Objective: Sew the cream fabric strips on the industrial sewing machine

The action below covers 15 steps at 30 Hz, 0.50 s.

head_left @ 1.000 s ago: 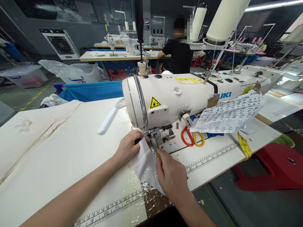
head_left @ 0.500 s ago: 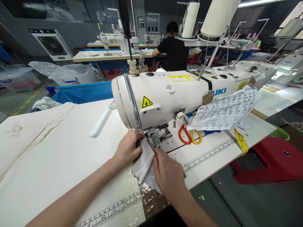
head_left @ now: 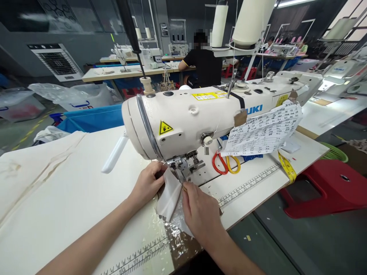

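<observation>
A piece of white fabric (head_left: pixel 169 196) lies at the needle area of the sewing machine (head_left: pixel 183 122), its near end hanging down toward the table edge. My left hand (head_left: pixel 149 181) is closed on the fabric's left side, close under the machine head, with the fingertips partly hidden. On the right edge, just in front of the presser foot (head_left: pixel 180 175), my right hand (head_left: pixel 200 210) pinches the fabric between thumb and index finger. Something thin and brownish shows at that pinch, too small to name.
Red-and-yellow-handled scissors (head_left: pixel 226 164) lie right of the needle. A handwritten sheet (head_left: pixel 260 130) hangs on the machine arm. A yellow tape measure (head_left: pixel 287 168) drapes over the edge near a red stool (head_left: pixel 323 187). Thread cones (head_left: pixel 252 26) stand above. A co-worker (head_left: pixel 202 65) sits beyond.
The view has shifted, so the machine sits slightly further left in the picture. Both hands keep their hold on the fabric, almost unchanged relative to the machine.
</observation>
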{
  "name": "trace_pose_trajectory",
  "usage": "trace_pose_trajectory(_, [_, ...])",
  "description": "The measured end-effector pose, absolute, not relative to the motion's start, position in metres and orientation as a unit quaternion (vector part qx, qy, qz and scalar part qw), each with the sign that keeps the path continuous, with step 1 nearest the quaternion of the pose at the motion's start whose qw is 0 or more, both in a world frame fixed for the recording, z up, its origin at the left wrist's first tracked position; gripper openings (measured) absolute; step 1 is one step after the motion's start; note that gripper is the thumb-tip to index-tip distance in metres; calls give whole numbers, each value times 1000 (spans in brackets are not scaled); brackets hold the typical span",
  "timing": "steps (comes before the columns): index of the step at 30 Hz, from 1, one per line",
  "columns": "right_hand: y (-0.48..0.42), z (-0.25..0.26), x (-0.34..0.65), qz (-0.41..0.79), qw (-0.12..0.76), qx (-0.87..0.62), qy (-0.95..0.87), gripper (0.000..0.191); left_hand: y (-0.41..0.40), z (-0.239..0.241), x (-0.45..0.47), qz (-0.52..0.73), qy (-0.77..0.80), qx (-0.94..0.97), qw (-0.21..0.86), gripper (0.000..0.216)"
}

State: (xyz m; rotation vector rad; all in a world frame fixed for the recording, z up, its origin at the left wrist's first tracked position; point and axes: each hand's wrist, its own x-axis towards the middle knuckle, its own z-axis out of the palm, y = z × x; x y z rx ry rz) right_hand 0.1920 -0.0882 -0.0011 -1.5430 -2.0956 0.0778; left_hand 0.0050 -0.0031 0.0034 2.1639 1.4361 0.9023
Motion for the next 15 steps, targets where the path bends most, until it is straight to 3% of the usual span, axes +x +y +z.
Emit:
trace_pose_trajectory(4, [-86, 0, 189, 18, 254, -586, -769, 18, -3, 4, 5, 335, 488, 790, 162, 18])
trace_pose_trajectory(8, [-83, 0, 185, 0, 250, -589, -768, 21, -3, 4, 5, 337, 410, 845, 60, 21])
trace_pose_trajectory(15, [-113, -2, 196, 12, 293, -581, -759, 29, -13, 18, 0, 229, 320, 919, -27, 32])
